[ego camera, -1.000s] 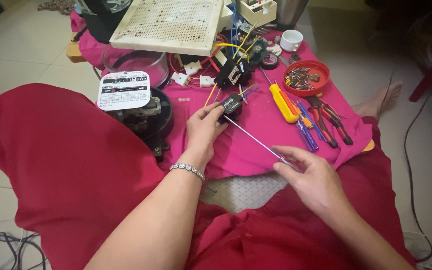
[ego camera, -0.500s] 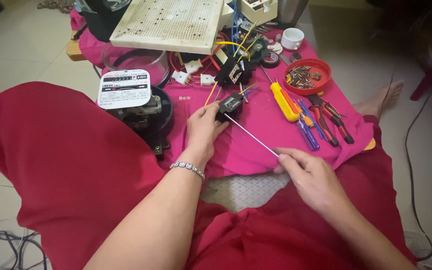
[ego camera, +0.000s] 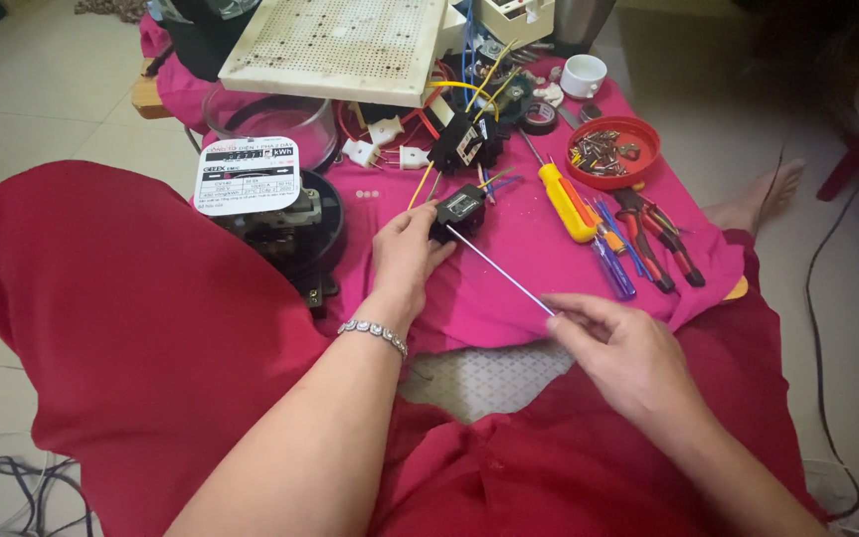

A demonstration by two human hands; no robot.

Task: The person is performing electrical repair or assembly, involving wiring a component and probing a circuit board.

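Note:
My left hand (ego camera: 405, 254) grips a small black electrical component (ego camera: 459, 211) with yellow and blue wires, holding it on the pink cloth (ego camera: 509, 268). My right hand (ego camera: 623, 348) pinches the handle end of a long thin screwdriver (ego camera: 499, 268), whose shaft runs up-left with its tip at the component. A silver bracelet (ego camera: 375, 333) sits on my left wrist. Red fabric covers my lap.
An electricity meter (ego camera: 270, 214) with a white label lies left of my left hand. A yellow-handled screwdriver (ego camera: 567, 202), blue-handled drivers (ego camera: 613, 261) and red pliers (ego camera: 658, 244) lie right. A red bowl of small parts (ego camera: 613, 151), a perforated white board (ego camera: 340, 45) and a white cup (ego camera: 583, 75) stand behind.
My right hand has shifted slightly up and left along the screwdriver; the left hand and component stay in place.

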